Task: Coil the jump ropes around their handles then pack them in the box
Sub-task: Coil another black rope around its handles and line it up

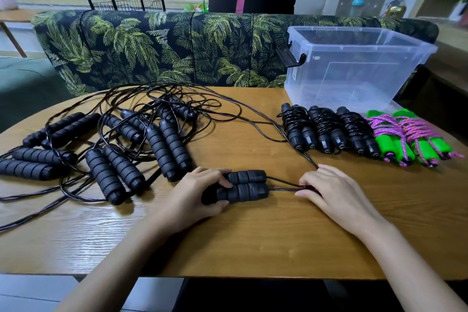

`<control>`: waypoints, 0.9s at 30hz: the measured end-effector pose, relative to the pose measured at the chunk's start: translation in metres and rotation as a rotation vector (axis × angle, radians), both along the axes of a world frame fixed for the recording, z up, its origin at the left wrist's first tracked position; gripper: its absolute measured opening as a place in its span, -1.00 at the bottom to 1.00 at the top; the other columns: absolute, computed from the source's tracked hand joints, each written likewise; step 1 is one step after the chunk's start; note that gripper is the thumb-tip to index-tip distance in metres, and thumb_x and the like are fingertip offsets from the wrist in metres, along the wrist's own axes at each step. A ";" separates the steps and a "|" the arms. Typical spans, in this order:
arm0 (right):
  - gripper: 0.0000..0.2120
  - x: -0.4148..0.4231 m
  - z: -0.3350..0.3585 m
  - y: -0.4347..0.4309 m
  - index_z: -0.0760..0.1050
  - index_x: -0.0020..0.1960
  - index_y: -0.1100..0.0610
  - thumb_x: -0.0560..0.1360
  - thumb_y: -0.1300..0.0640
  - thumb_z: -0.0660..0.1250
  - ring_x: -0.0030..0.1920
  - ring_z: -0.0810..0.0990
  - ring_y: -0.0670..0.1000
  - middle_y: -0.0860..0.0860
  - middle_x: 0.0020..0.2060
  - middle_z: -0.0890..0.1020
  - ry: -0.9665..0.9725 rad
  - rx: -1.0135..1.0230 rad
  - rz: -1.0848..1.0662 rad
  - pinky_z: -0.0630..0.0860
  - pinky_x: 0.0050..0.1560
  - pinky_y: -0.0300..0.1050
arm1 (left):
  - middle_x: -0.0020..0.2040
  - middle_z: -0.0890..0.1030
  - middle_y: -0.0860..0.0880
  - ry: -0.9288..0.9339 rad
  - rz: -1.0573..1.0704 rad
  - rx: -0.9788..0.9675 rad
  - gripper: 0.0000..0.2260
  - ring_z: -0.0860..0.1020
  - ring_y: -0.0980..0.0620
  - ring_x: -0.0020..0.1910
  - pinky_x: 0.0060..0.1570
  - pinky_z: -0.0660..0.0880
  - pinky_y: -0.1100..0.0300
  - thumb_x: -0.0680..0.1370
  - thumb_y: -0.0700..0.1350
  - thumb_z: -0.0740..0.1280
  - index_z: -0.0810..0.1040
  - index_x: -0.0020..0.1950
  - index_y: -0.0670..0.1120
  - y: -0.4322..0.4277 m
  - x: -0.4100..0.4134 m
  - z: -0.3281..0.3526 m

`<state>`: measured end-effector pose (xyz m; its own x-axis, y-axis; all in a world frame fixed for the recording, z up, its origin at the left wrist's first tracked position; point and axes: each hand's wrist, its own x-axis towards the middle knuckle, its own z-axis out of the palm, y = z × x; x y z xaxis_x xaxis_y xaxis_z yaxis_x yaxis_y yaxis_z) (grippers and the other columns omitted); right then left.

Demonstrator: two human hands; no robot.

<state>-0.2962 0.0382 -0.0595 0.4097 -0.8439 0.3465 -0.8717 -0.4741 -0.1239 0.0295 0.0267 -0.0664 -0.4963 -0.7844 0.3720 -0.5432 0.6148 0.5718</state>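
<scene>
Under the clear plastic storage box [354,66], the brown wooden table [253,248] carries all your work; the box stands at its far right corner, and through its clear walls no rope looks packed yet. Well to the left of the box lies the loose tangle of black foam-handled jump ropes [157,139], their cords crossing one another. Just in front of the box sits the finished row: three black coiled ropes [326,132] and, on their right, two green-handled ropes wound in pink cord [410,139].

Nearer you than the box, left of the finished row, your left hand [192,195] grips a pair of black ribbed foam handles [243,186] laid side by side. Your right hand [329,192] pinches the thin black cord [283,186] just where it leaves those handles.

You appear to be starting the coil on this rope. The next move seems to call for keeping the handles clamped together while you carry the cord round them under light tension. Watch the cord's far run, which leads back toward the tangle and may snag.
</scene>
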 end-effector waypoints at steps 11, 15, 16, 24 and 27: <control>-0.68 -0.022 -0.007 0.007 0.44 -0.20 -0.02 0.59 -0.17 0.09 -0.22 0.52 -0.13 -0.19 -0.31 0.48 -0.016 -0.128 -0.088 0.05 0.48 -0.29 | 0.30 0.56 0.14 -0.007 0.133 -0.014 -0.69 0.52 -0.01 0.12 0.16 0.49 -0.01 0.37 -0.08 0.50 0.48 0.02 0.15 -0.016 -0.017 0.000; -0.63 -0.020 -0.010 0.005 0.53 -0.25 0.06 0.56 -0.15 0.15 -0.26 0.55 -0.05 -0.14 -0.34 0.55 -0.035 -0.231 -0.143 0.24 0.40 -0.18 | 0.30 0.57 0.10 0.000 0.197 -0.004 -0.69 0.52 -0.03 0.11 0.15 0.48 -0.06 0.36 -0.04 0.47 0.48 0.03 0.17 -0.024 -0.025 0.000; -0.62 -0.017 -0.010 0.004 0.53 -0.27 0.07 0.55 -0.14 0.17 -0.28 0.55 -0.04 -0.14 -0.35 0.54 -0.043 -0.257 -0.146 0.28 0.38 -0.14 | 0.30 0.57 0.09 0.001 0.218 -0.001 -0.69 0.52 -0.04 0.12 0.15 0.48 -0.04 0.37 -0.06 0.49 0.50 0.03 0.16 -0.027 -0.027 -0.001; -0.71 0.044 -0.009 0.025 0.54 -0.23 0.02 0.57 -0.05 0.17 -0.32 0.56 -0.09 -0.15 -0.35 0.59 -0.128 -0.282 -0.081 0.51 0.14 -0.10 | 0.30 0.58 0.03 0.050 0.312 0.064 -0.72 0.55 -0.02 0.14 0.18 0.45 0.11 0.37 -0.13 0.56 0.64 0.04 0.05 -0.038 -0.040 0.002; -0.70 0.084 -0.009 0.032 0.58 -0.19 0.03 0.58 -0.04 0.16 -0.34 0.57 -0.12 -0.14 -0.34 0.60 -0.153 -0.282 -0.049 0.56 -0.33 -0.18 | 0.30 0.59 0.02 0.049 0.310 0.077 -0.72 0.57 -0.03 0.18 0.23 0.46 0.04 0.36 -0.13 0.57 0.67 0.03 0.04 -0.037 -0.040 0.006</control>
